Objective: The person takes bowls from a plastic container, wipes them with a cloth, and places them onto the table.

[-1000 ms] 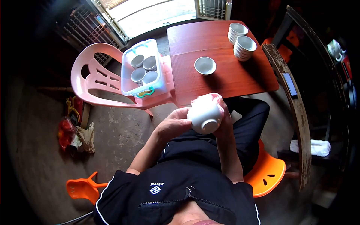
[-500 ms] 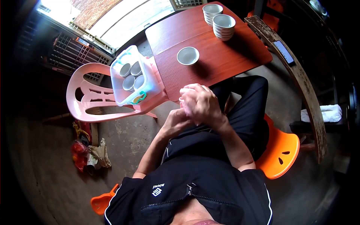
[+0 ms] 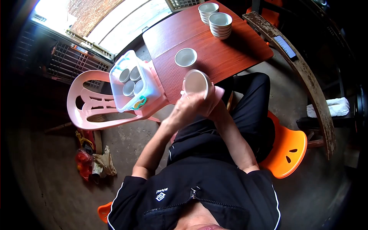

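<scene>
A white bowl (image 3: 196,81) is held up in front of my body, its opening tilted toward me. My left hand (image 3: 187,107) is closed on the near side of the bowl's rim. A pink cloth (image 3: 217,95) lies against the bowl's right side. My right hand (image 3: 209,109) is closed around the cloth, its fingers mostly hidden behind bowl and cloth. Just beyond, a single bowl (image 3: 186,57) stands upright on the red-brown table (image 3: 168,42). Two bowl stacks, one nearer (image 3: 220,26) and one farther (image 3: 208,8), stand toward the table's far right.
On a pink plastic chair (image 3: 82,111) at the left sits a clear tub (image 3: 151,94) with several bowls inside. A curved wooden bench (image 3: 306,80) with a phone-like device (image 3: 285,46) runs along the right. An orange stool (image 3: 285,157) is beside my leg; bags (image 3: 94,163) lie on the floor.
The bowl, hidden behind my hands before, now shows its opening toward me. My right hand has dropped behind it with the cloth. The whole view has shifted slightly.
</scene>
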Demonstrator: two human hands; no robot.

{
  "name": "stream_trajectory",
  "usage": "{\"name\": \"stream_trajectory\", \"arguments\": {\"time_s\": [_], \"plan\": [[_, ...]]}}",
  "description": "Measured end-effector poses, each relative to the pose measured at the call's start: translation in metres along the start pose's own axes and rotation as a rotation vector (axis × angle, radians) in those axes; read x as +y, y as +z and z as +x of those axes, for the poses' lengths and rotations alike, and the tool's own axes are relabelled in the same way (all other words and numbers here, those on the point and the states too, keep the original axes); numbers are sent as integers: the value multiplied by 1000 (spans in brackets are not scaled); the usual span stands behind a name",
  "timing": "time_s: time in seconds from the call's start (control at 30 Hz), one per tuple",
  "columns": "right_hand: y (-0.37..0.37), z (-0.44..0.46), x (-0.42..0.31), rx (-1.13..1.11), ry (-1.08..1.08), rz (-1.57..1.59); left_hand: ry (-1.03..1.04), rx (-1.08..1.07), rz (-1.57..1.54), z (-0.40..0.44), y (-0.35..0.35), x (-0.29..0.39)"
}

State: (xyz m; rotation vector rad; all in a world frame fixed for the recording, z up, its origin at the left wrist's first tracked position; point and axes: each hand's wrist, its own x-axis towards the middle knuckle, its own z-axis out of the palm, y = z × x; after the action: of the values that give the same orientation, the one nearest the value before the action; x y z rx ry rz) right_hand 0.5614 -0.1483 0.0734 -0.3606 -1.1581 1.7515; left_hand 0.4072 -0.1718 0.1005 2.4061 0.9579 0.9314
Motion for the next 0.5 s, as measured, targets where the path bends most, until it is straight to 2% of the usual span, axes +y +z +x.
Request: {"name": "stream_trajectory", "arguments": {"time_s": [0.03, 0.1, 0.13, 0.2, 0.23, 0.27, 0.43, 0.5], "plan": [[-5, -1, -7, -8, -104, -447, -30, 11, 18, 14, -9, -1], [-21, -5, 2, 73, -103, -456, -87, 54, 215, 26, -19, -32], [-37, -8, 27, 161, -1, -18, -102, 91, 290, 36, -23, -43], [-51, -9, 17, 152, 194, 930, -131, 86, 419, 53, -30, -70], [-54, -10, 10, 181, 91, 783, -145, 46, 473, 58, -33, -87], [-59, -12, 7, 216, 80, 789, -202, -71, 499, 65, -36, -105], [-74, -20, -8, 270, -42, 531, -214, -160, 525, 78, -28, -138], [-80, -17, -7, 290, 40, 739, -212, -216, 559, 79, -26, -143]]}}
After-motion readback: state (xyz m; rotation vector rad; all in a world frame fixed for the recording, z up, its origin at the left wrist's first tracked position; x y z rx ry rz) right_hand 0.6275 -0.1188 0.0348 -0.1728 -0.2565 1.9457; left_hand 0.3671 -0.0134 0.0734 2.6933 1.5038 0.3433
